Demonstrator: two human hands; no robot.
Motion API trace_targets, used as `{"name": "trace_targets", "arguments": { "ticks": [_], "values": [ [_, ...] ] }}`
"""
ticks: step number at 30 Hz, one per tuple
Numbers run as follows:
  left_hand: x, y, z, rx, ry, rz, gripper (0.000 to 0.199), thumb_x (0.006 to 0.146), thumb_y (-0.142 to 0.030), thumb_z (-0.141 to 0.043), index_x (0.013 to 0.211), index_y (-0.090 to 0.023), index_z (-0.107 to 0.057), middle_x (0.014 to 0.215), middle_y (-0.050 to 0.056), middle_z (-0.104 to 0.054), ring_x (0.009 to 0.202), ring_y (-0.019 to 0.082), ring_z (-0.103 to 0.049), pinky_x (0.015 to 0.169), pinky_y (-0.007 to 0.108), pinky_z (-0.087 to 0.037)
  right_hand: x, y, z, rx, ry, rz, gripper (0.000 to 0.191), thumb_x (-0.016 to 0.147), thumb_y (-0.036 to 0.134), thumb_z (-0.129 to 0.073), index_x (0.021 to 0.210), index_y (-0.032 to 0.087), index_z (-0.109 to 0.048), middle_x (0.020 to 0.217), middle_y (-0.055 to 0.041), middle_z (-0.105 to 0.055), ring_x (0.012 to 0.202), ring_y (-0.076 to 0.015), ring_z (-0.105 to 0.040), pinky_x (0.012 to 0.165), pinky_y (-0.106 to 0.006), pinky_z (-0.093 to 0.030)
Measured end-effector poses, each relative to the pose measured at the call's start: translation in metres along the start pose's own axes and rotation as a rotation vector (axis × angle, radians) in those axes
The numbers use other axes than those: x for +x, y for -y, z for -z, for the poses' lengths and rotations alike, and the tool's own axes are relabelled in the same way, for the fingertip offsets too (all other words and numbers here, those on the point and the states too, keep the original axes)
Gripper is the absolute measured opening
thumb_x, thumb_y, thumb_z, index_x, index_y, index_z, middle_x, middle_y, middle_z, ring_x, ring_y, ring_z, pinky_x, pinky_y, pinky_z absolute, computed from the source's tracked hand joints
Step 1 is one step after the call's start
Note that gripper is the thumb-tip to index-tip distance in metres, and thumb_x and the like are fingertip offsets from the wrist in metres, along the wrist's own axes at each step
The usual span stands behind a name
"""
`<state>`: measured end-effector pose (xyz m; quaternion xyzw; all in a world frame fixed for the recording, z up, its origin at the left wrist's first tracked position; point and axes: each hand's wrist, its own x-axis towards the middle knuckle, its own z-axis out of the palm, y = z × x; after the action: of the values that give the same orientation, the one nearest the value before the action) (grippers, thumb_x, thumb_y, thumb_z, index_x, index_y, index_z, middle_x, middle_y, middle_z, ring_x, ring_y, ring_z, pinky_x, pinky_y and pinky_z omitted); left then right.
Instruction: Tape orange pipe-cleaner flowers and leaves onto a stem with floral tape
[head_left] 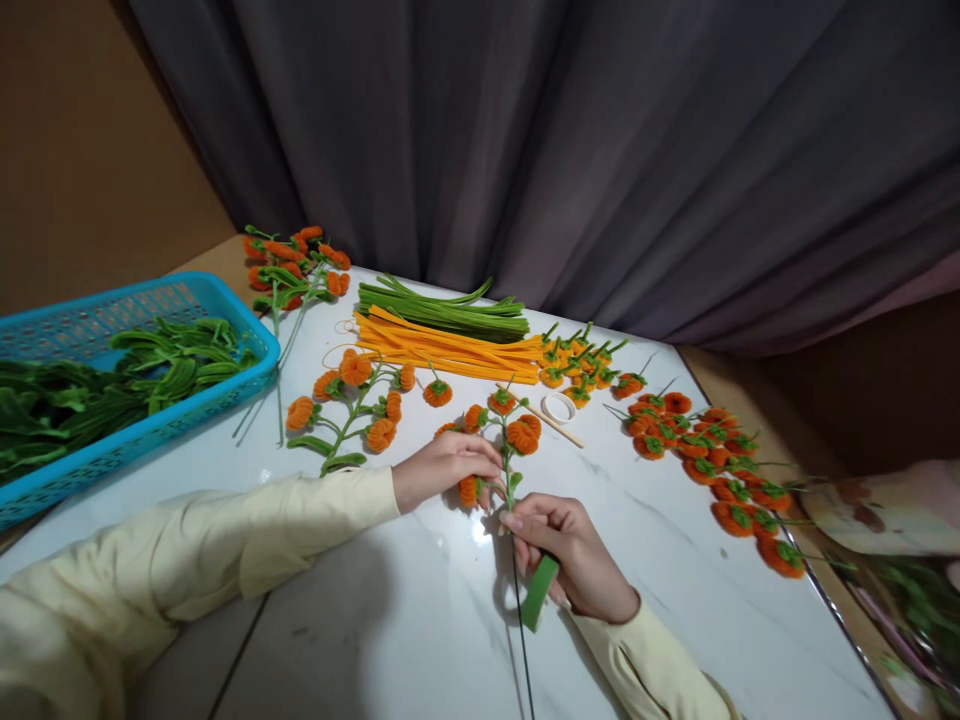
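A branch with several small fuzzy orange pumpkins [523, 435] and a green-wrapped stem stands upright between my hands. My left hand [450, 466] is closed at the branch from the left, fingers curled by its stem; they partly cover the pumpkins there. Lower down, my right hand [574, 555] pinches the stem between thumb and finger. A roll of green tape [540, 592] hangs at that hand's palm and fingers. Below the pinch, a thin dark wire [526, 660] runs down toward me. A similar pumpkin branch [346, 428] lies to the left on the white table [420, 620].
A blue basket [259, 365] holding green fuzzy leaves stands left. Green pipe cleaners [442, 310] and orange ones [442, 345] lie at the back. Loose pumpkins [697, 440] lie right, near a white ring [558, 407] and a thin stick [551, 418]. A grey curtain [480, 130] hangs behind.
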<state>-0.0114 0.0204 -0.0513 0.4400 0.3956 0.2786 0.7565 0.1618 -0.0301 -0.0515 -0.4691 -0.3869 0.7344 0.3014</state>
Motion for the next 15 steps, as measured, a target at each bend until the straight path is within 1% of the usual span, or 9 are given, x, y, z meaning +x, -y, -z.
{"name": "trace_targets", "arguments": {
  "ticks": [3,9,13,15],
  "values": [
    [0.0007,-0.0010,-0.0012,-0.016,-0.013,0.002,0.019,0.064,-0.029,-0.062,0.072,-0.013,-0.055,0.066,0.004,-0.065,0.046,0.011,-0.058,0.043,0.021,-0.043,-0.0002,-0.0003,0.0002,0.010,0.002,-0.002,0.032,0.069,0.038,-0.072,0.058,0.012,-0.056,0.041,0.0008,-0.056,0.021,-0.0032,-0.034,0.021,-0.014,-0.017],
    [-0.0002,0.0000,-0.0025,-0.017,-0.091,-0.036,0.018,0.069,-0.030,-0.058,0.067,-0.012,-0.056,0.065,0.005,-0.065,0.051,0.013,-0.061,0.047,0.023,-0.046,-0.0009,-0.0010,-0.0004,0.017,0.000,0.008,0.032,0.069,0.036,-0.072,0.056,0.012,-0.054,0.040,0.0012,-0.055,0.021,-0.0031,-0.033,0.021,-0.013,-0.017],
    [-0.0021,0.0040,-0.0014,-0.038,-0.102,-0.117,0.017,0.071,-0.030,-0.058,0.074,-0.014,-0.053,0.068,0.004,-0.066,0.054,0.015,-0.062,0.049,0.025,-0.048,-0.0010,-0.0004,-0.0010,0.023,0.004,0.014,0.032,0.071,0.035,-0.071,0.056,0.012,-0.055,0.040,0.0013,-0.055,0.020,-0.0027,-0.033,0.021,-0.013,-0.017],
    [-0.0024,0.0062,-0.0003,-0.030,-0.109,-0.174,0.014,0.073,-0.028,-0.056,0.077,-0.015,-0.052,0.068,0.005,-0.067,0.056,0.015,-0.063,0.053,0.025,-0.049,-0.0010,0.0000,-0.0012,0.028,0.003,0.011,0.031,0.071,0.034,-0.071,0.056,0.012,-0.055,0.040,0.0011,-0.055,0.020,-0.0026,-0.033,0.022,-0.013,-0.016]
  ]
}}
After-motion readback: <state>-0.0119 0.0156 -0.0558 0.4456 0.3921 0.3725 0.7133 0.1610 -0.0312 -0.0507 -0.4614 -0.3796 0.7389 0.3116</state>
